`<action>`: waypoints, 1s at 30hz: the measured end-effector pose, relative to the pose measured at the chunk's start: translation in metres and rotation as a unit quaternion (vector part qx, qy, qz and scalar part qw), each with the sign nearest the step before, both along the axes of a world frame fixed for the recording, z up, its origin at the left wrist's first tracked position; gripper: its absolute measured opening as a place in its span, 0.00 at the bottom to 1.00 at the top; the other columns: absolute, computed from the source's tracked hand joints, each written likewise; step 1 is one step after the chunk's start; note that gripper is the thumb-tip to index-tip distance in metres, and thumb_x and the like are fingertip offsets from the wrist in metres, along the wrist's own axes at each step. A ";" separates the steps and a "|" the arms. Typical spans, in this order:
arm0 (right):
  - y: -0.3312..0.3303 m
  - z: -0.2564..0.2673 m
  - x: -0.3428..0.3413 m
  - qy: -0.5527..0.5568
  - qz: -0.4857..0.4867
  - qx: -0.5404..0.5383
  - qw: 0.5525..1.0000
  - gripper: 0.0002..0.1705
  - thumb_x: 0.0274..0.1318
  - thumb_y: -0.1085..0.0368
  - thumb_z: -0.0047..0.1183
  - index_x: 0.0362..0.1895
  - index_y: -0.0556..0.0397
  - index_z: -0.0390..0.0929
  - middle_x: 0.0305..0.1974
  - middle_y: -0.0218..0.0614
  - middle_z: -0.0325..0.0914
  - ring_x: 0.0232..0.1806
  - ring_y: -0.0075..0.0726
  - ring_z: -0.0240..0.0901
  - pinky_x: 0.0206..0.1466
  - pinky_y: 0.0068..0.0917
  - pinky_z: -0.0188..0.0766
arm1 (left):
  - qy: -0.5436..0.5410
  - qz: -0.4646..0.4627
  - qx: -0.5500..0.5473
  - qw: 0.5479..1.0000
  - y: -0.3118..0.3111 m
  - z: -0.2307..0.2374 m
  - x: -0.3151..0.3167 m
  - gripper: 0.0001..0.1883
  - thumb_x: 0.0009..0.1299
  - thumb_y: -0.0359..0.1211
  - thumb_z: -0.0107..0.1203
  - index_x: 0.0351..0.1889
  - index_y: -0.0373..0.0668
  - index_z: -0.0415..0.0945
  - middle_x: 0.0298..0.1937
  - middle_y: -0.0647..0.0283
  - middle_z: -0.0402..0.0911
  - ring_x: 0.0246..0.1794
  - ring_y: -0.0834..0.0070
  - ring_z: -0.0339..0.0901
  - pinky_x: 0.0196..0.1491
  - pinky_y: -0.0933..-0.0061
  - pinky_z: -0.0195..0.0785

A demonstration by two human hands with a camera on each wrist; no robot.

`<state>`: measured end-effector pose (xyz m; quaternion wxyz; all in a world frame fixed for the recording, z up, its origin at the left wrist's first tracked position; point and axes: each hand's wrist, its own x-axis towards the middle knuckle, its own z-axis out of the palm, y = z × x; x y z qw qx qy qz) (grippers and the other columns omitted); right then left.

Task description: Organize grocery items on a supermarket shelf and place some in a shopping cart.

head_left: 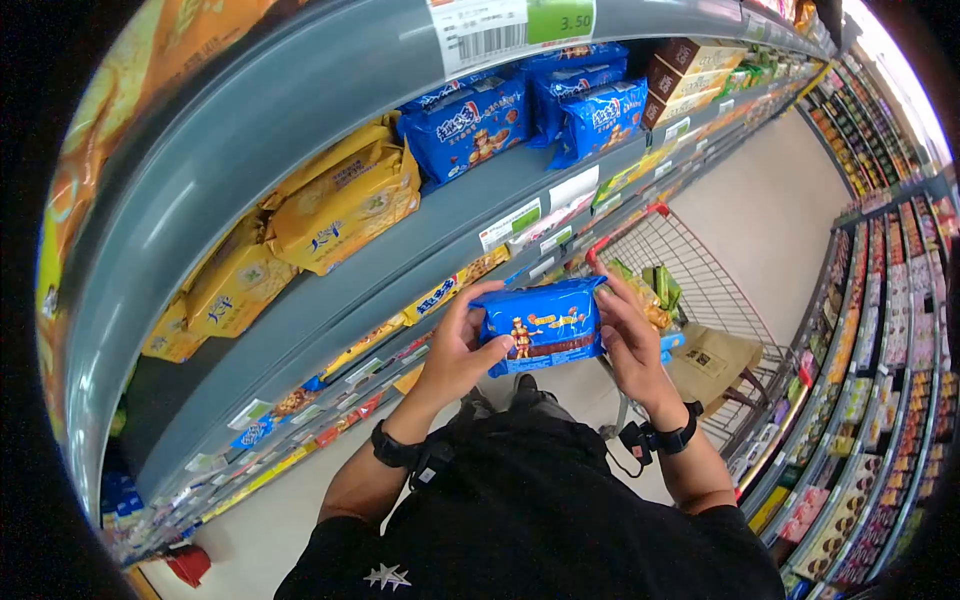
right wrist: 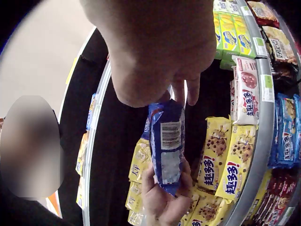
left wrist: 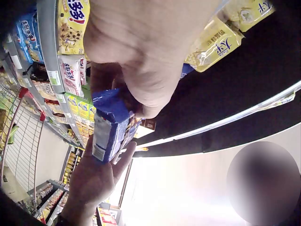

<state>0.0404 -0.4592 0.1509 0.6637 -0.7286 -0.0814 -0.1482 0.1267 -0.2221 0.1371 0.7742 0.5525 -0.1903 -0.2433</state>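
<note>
In front of the body, a blue biscuit packet (head_left: 545, 325) with a cartoon figure on its face is held up between both hands. My left hand (head_left: 462, 350) grips its left end, the thumb on the printed face and the fingers behind. At the other end, my right hand (head_left: 637, 350) holds the packet, thumb by the edge, fingers passing behind. A barcode on the narrow side of the packet (right wrist: 170, 141) shows in the right wrist view. Matching blue packets (head_left: 470, 130) stand on the shelf ahead, beside yellow biscuit packets (head_left: 345, 205).
A grey shelf edge (head_left: 330, 75) with price tags curves across close ahead. Brown boxes (head_left: 690, 75) stand farther along it. Behind my right hand is a wire shopping cart (head_left: 735, 290) holding goods and a tan bag (head_left: 712, 360). More stocked shelves (head_left: 880, 400) line the right.
</note>
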 end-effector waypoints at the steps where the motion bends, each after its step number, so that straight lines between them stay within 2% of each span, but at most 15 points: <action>1: 0.001 0.000 -0.004 0.009 -0.001 -0.041 0.999 0.30 0.59 0.86 0.33 0.64 0.56 0.70 0.73 0.51 0.53 0.67 0.45 0.64 0.65 0.36 0.66 | 0.005 -0.011 -0.002 1.000 0.004 -0.002 0.000 0.32 0.66 0.24 0.59 0.68 0.40 0.57 0.52 0.53 0.76 0.52 0.73 0.75 0.55 0.71 0.71; 6: 0.011 0.011 -0.015 -0.029 -0.068 -0.236 0.969 0.34 0.52 0.87 0.41 0.62 0.49 0.73 0.72 0.54 0.54 0.66 0.53 0.66 0.66 0.40 0.65 | 0.036 -0.042 -0.018 0.998 0.008 -0.007 0.005 0.36 0.63 0.30 0.63 0.68 0.37 0.57 0.54 0.54 0.74 0.53 0.72 0.75 0.58 0.70 0.69; 10: -0.001 0.011 -0.030 -0.036 -0.068 -0.383 0.921 0.38 0.44 0.87 0.48 0.62 0.45 0.73 0.71 0.53 0.56 0.70 0.60 0.58 0.71 0.47 0.58 | 0.050 -0.075 -0.018 0.996 -0.004 -0.017 0.006 0.37 0.63 0.31 0.63 0.68 0.38 0.57 0.55 0.54 0.74 0.53 0.72 0.75 0.58 0.69 0.69; 14: -0.014 0.018 -0.036 0.000 -0.038 -0.403 0.914 0.36 0.41 0.80 0.58 0.59 0.45 0.76 0.71 0.48 0.59 0.72 0.59 0.56 0.71 0.48 0.58 | 0.085 -0.100 -0.029 0.991 -0.022 -0.026 0.002 0.36 0.67 0.31 0.58 0.71 0.41 0.54 0.53 0.53 0.74 0.54 0.73 0.72 0.60 0.71 0.65; 15: -0.019 0.016 -0.036 0.000 -0.037 -0.401 0.915 0.36 0.41 0.80 0.58 0.59 0.45 0.76 0.71 0.48 0.59 0.72 0.59 0.56 0.71 0.48 0.58 | 0.091 -0.107 -0.017 0.990 -0.028 -0.029 -0.001 0.30 0.72 0.36 0.54 0.70 0.40 0.58 0.54 0.57 0.74 0.56 0.74 0.72 0.61 0.71 0.63; 18: -0.042 0.000 -0.038 0.028 -0.022 -0.368 0.929 0.33 0.40 0.72 0.65 0.57 0.49 0.77 0.66 0.46 0.66 0.69 0.54 0.61 0.69 0.45 0.60 | 0.007 -0.117 0.040 0.992 -0.052 -0.049 0.001 0.22 0.78 0.39 0.47 0.65 0.40 0.66 0.55 0.59 0.74 0.56 0.75 0.72 0.61 0.71 0.64; 19: -0.052 -0.012 -0.041 0.084 -0.027 -0.273 0.958 0.32 0.42 0.69 0.67 0.57 0.51 0.76 0.63 0.46 0.70 0.67 0.51 0.64 0.68 0.42 0.61 | 0.052 -0.150 0.061 0.985 -0.059 -0.055 -0.001 0.23 0.81 0.46 0.39 0.61 0.38 0.72 0.59 0.57 0.74 0.59 0.73 0.71 0.63 0.70 0.63; 20: -0.064 -0.027 -0.045 0.139 -0.030 -0.174 0.974 0.32 0.43 0.66 0.69 0.57 0.53 0.76 0.60 0.46 0.73 0.65 0.48 0.67 0.67 0.40 0.62 | 0.052 -0.144 0.065 0.986 -0.068 -0.062 -0.005 0.23 0.81 0.46 0.39 0.61 0.38 0.72 0.59 0.57 0.74 0.59 0.73 0.71 0.63 0.70 0.63; 21: -0.077 -0.046 -0.047 0.153 -0.043 -0.151 0.976 0.23 0.52 0.64 0.66 0.52 0.56 0.77 0.47 0.42 0.80 0.51 0.35 0.76 0.57 0.31 0.69 | 0.078 -0.144 0.070 0.984 -0.079 -0.069 -0.008 0.26 0.81 0.48 0.38 0.61 0.37 0.72 0.61 0.55 0.73 0.60 0.71 0.71 0.63 0.70 0.63; 22: -0.092 -0.062 -0.049 0.148 -0.034 -0.149 0.977 0.23 0.52 0.64 0.66 0.52 0.56 0.77 0.47 0.42 0.80 0.51 0.35 0.76 0.57 0.31 0.69 | 0.104 -0.141 0.074 0.982 -0.092 -0.077 -0.010 0.28 0.81 0.51 0.36 0.61 0.37 0.72 0.63 0.53 0.73 0.62 0.70 0.71 0.64 0.69 0.62; 24: -0.120 -0.081 -0.050 0.298 -0.042 0.060 0.952 0.17 0.58 0.62 0.62 0.47 0.58 0.77 0.37 0.33 0.80 0.38 0.22 0.74 0.43 0.24 0.71 | 0.132 -0.166 0.056 0.976 -0.120 -0.095 -0.015 0.31 0.79 0.54 0.36 0.63 0.36 0.69 0.65 0.54 0.72 0.64 0.68 0.70 0.65 0.67 0.62; 25: -0.129 -0.096 -0.050 0.257 -0.051 0.079 0.962 0.14 0.61 0.61 0.60 0.44 0.59 0.77 0.32 0.26 0.77 0.30 0.15 0.69 0.33 0.18 0.68 | 0.131 -0.164 0.045 0.977 -0.137 -0.104 -0.020 0.30 0.79 0.53 0.38 0.65 0.37 0.67 0.66 0.54 0.70 0.65 0.68 0.69 0.66 0.66 0.62; 27: -0.164 -0.122 -0.057 0.304 -0.054 0.126 0.943 0.15 0.62 0.61 0.60 0.44 0.60 0.76 0.32 0.28 0.77 0.30 0.16 0.70 0.32 0.18 0.69 | 0.124 -0.156 0.078 0.977 -0.175 -0.104 -0.027 0.30 0.75 0.46 0.51 0.69 0.39 0.60 0.64 0.55 0.72 0.63 0.69 0.70 0.65 0.67 0.64; 28: -0.180 -0.137 -0.062 0.353 -0.066 0.165 0.919 0.15 0.63 0.60 0.59 0.45 0.60 0.76 0.33 0.29 0.78 0.30 0.17 0.71 0.31 0.19 0.70 | 0.121 -0.157 0.086 0.976 -0.192 -0.108 -0.032 0.30 0.75 0.46 0.51 0.69 0.39 0.60 0.64 0.55 0.72 0.63 0.69 0.70 0.65 0.67 0.64; 30: -0.210 -0.158 -0.068 0.373 -0.086 0.233 0.894 0.17 0.63 0.60 0.58 0.47 0.60 0.74 0.35 0.32 0.78 0.32 0.19 0.75 0.32 0.19 0.74 | 0.132 -0.156 0.194 0.959 -0.226 -0.131 -0.039 0.29 0.70 0.35 0.60 0.66 0.40 0.63 0.56 0.59 0.75 0.59 0.74 0.71 0.61 0.69 0.65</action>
